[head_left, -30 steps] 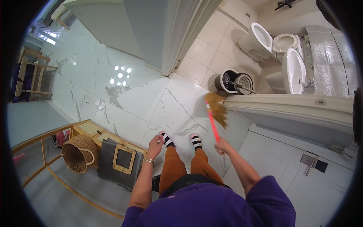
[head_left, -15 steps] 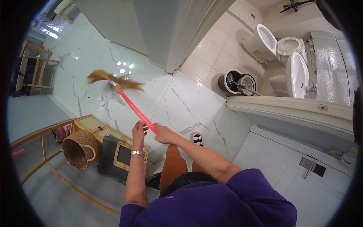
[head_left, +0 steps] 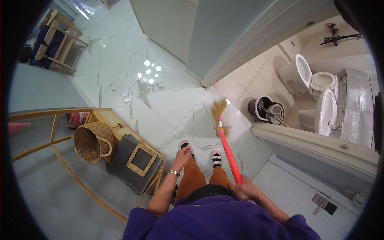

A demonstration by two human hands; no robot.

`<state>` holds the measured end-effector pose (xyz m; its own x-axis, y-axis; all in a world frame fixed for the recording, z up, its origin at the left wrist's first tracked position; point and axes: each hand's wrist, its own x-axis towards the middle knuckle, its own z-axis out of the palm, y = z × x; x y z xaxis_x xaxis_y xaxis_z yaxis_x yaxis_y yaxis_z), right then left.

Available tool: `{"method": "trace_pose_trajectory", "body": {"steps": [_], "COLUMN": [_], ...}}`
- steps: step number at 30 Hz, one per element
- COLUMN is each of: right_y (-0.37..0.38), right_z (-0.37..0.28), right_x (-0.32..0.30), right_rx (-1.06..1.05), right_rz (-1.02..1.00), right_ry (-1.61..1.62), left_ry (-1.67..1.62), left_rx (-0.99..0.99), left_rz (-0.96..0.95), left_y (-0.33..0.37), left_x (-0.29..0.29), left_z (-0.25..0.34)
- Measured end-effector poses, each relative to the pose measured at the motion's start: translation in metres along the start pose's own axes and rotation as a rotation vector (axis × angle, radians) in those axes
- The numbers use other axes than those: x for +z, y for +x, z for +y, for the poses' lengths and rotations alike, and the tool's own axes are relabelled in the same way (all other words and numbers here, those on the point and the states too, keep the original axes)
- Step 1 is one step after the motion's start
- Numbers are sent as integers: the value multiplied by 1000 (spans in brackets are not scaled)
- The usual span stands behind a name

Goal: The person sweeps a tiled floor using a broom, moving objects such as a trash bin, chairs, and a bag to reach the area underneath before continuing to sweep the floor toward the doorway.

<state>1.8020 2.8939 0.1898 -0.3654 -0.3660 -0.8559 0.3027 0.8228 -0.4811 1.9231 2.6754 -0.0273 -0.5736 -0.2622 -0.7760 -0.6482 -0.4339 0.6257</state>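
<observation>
My right hand (head_left: 247, 189) is wrapped round the end of the red handle of a soft-bristled broom (head_left: 229, 158), close to my right hip. The handle runs away from me, and the straw-coloured bristles (head_left: 218, 109) rest on the floor tiles by the bathroom doorway. In front of my left thigh, my left hand (head_left: 183, 157) hangs free with loosely bent fingers and holds nothing. A wristwatch (head_left: 174, 172) is on that wrist. Small pale scraps (head_left: 127, 97) lie on the marbled floor, farther off to the left.
At left stand a woven basket (head_left: 91, 145), a wooden cabinet (head_left: 110, 117), and a grey panel with a wood frame (head_left: 125, 163). A mop bucket (head_left: 261, 105) sits inside the bathroom doorway, near a sink (head_left: 325, 114) and toilet (head_left: 322, 81). A white door (head_left: 290, 192) is at right.
The broom has swung from the far left to the right, toward the doorway. My right hand has drawn back with it. My left hand has moved right, away from the handle.
</observation>
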Motion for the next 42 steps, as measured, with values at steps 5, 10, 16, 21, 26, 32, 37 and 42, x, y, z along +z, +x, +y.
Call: {"method": "trace_pose_trajectory", "body": {"steps": [5, 10, 16, 21, 26, 32, 37, 42], "right_y": [206, 330, 317, 210, 182, 123, 103, -1], "right_z": [16, -59, -161, -180, -98, -49, 11, 23], "right_x": [57, 147, 173, 135, 50, -63, -141, -229], "right_rx": [79, -214, -302, -444, -562, -421, -528, -83], "right_rz": [-153, -114, -296, -199, -215, -347, -298, -227], "right_ry": [7, -293, -345, -304, -408, -315, -393, -567], "left_ry": [13, -16, -113, -158, -153, -236, -380, -336], "left_rx": [-60, -33, -144, -78, -7, -34, 41, -58], "left_rz": [38, 221, 278, 334, 313, 347, 307, 229], "left_y": [0, -6, -24, -34, -31, -35, -22, -11], "left_x": [-37, -68, -83, -70, -29, 53, 113, 136], "left_z": [-25, -36, -33, -20, 8, 20, 52, 44]}}
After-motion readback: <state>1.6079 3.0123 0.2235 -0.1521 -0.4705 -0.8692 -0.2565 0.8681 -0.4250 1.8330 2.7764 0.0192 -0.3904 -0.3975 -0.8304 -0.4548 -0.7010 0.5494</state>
